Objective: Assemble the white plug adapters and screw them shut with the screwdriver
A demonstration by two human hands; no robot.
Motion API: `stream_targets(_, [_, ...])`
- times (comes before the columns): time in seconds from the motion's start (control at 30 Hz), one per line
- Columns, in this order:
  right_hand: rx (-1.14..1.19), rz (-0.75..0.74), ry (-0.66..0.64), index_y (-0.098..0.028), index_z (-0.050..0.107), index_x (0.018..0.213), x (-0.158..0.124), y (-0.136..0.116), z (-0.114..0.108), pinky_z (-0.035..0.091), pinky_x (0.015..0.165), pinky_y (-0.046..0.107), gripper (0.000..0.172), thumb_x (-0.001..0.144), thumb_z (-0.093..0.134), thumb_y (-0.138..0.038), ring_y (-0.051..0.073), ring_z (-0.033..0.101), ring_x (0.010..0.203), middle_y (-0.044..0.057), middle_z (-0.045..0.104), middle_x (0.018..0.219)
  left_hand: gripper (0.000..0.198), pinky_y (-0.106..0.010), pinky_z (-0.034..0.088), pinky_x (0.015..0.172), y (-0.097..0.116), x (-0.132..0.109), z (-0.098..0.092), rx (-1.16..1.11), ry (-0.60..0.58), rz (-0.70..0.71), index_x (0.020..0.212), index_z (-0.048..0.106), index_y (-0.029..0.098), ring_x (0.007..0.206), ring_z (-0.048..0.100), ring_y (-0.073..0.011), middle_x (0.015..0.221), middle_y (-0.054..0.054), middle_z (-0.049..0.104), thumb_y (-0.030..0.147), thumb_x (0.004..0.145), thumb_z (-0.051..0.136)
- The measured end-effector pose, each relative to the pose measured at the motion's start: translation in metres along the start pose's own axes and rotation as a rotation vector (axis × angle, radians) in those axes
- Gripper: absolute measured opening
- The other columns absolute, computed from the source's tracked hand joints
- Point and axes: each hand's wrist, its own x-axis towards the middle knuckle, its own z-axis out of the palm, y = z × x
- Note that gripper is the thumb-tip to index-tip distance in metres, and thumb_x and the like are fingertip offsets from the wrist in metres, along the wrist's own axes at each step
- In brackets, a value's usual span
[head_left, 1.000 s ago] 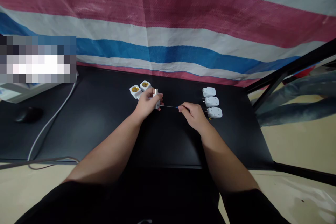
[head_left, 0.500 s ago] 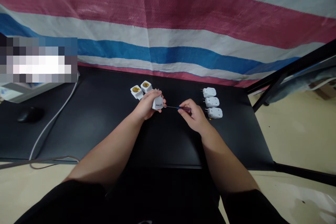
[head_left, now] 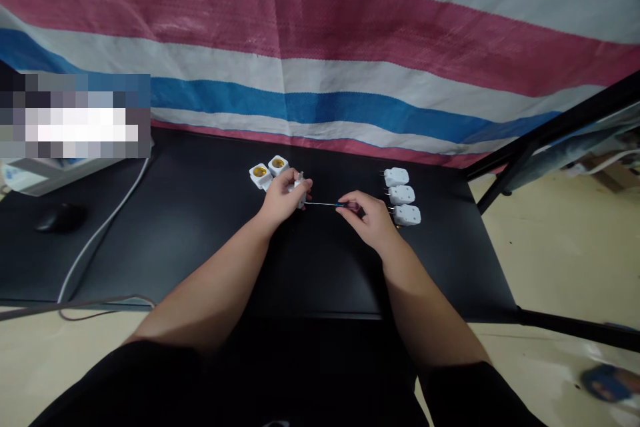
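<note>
My left hand [head_left: 281, 201] is closed around a white plug-in lamp socket [head_left: 301, 195], its metal prongs pointing up and away. Much of that socket is hidden behind the fingers. In my right hand [head_left: 369, 219] is a screwdriver [head_left: 324, 204] with a dark reddish handle, held level. Its thin shaft points left, and the tip meets the socket's right side. Just beyond my left hand lie two more white lamp sockets [head_left: 261, 177] with their brass-coloured openings facing up. Right of my right hand, three white sockets [head_left: 402, 195] lie in a column, prongs toward the left.
All this is on a black table [head_left: 200, 240]. At left are a black mouse [head_left: 61, 218], a pale cable [head_left: 107, 220] and a white device [head_left: 45, 180] partly blurred out. A striped sheet [head_left: 350, 73] hangs behind. Black metal bars [head_left: 530, 187] stand at the right edge.
My left hand has turned the lamp socket, so its prongs now point up and away rather than its broad face showing. The screwdriver has shifted slightly left with my right hand.
</note>
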Motion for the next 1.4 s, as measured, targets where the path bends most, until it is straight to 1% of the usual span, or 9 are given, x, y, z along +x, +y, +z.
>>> stream_targets(0.23, [-0.006,0.102,-0.035,-0.025,0.068,0.087,0.003,-0.004,0.011,0.050,0.074,0.038,0.044,0.112,0.053,-0.058,0.024,0.070,0.073,0.006,0.075,0.080,0.040,-0.022,0.058,0.044,-0.003,-0.001,0.000,0.069,0.051,0.079,0.083,0.057,0.022,0.063,0.076,-0.0177,0.073,-0.001,0.069,0.045,0.084,0.090])
stream_targets(0.37, [0.065,0.092,-0.083,-0.027,0.065,0.105,0.001,-0.002,0.011,0.051,0.073,0.035,0.031,0.106,0.065,-0.057,0.022,0.068,0.074,0.003,0.075,0.085,0.039,-0.022,0.056,0.046,-0.006,-0.003,-0.002,0.128,0.098,0.121,0.083,0.056,0.023,0.061,0.074,-0.0168,0.073,-0.001,0.071,0.045,0.085,0.088])
stream_targets(0.43, [0.076,0.093,-0.076,-0.027,0.064,0.107,0.000,-0.001,0.010,0.051,0.072,0.034,0.032,0.103,0.070,-0.058,0.022,0.068,0.075,0.002,0.075,0.086,0.038,-0.023,0.055,0.047,-0.009,-0.003,-0.004,0.154,0.102,0.138,0.084,0.057,0.023,0.059,0.072,-0.0161,0.073,-0.001,0.071,0.045,0.085,0.088])
stream_targets(0.63, [0.004,0.141,-0.099,-0.026,0.057,0.078,0.002,0.000,0.013,0.049,0.073,0.037,0.056,0.114,0.045,-0.067,0.023,0.068,0.072,0.005,0.072,0.076,0.034,-0.022,0.052,0.052,-0.013,-0.004,-0.007,0.251,0.099,0.270,0.084,0.059,0.022,0.060,0.070,-0.0137,0.076,0.000,0.071,0.041,0.087,0.087])
stream_targets(0.83, [0.120,0.078,-0.147,-0.027,0.061,0.108,-0.002,-0.001,0.014,0.050,0.073,0.035,0.029,0.105,0.067,-0.056,0.022,0.068,0.076,0.001,0.073,0.087,0.041,-0.024,0.056,0.047,-0.007,-0.002,-0.005,0.127,0.150,0.165,0.083,0.055,0.023,0.062,0.074,-0.0168,0.076,0.000,0.069,0.048,0.083,0.088])
stream_targets(0.93, [0.092,0.103,-0.121,-0.027,0.061,0.099,-0.001,0.000,0.014,0.049,0.072,0.035,0.032,0.107,0.064,-0.058,0.022,0.066,0.074,0.002,0.072,0.083,0.041,-0.022,0.057,0.046,-0.006,-0.003,-0.004,0.094,0.156,0.157,0.083,0.055,0.023,0.065,0.076,-0.0177,0.076,0.000,0.068,0.046,0.082,0.089])
stream_targets(1.1, [0.059,0.131,-0.121,-0.025,0.061,0.083,0.001,-0.003,0.016,0.048,0.073,0.036,0.051,0.114,0.046,-0.063,0.021,0.064,0.071,0.003,0.067,0.075,0.040,-0.021,0.058,0.046,-0.005,-0.003,-0.002,0.110,0.140,0.166,0.084,0.057,0.023,0.065,0.076,-0.0171,0.075,-0.001,0.069,0.046,0.082,0.088])
stream_targets(1.23, [0.141,0.053,-0.135,-0.027,0.061,0.106,-0.002,-0.004,0.015,0.045,0.068,0.033,0.026,0.107,0.065,-0.052,0.018,0.059,0.067,-0.002,0.065,0.078,0.043,-0.023,0.059,0.044,-0.003,-0.002,-0.002,0.062,0.139,0.119,0.084,0.057,0.022,0.066,0.077,-0.0185,0.079,-0.002,0.070,0.050,0.080,0.089])
stream_targets(1.4, [0.151,0.029,-0.107,-0.026,0.063,0.105,-0.003,0.003,0.011,0.046,0.067,0.031,0.022,0.102,0.072,-0.045,0.018,0.063,0.070,-0.001,0.071,0.083,0.043,-0.022,0.059,0.045,-0.005,0.000,-0.004,0.061,0.107,0.090,0.083,0.057,0.022,0.064,0.075,-0.0174,0.075,-0.001,0.070,0.051,0.081,0.090])
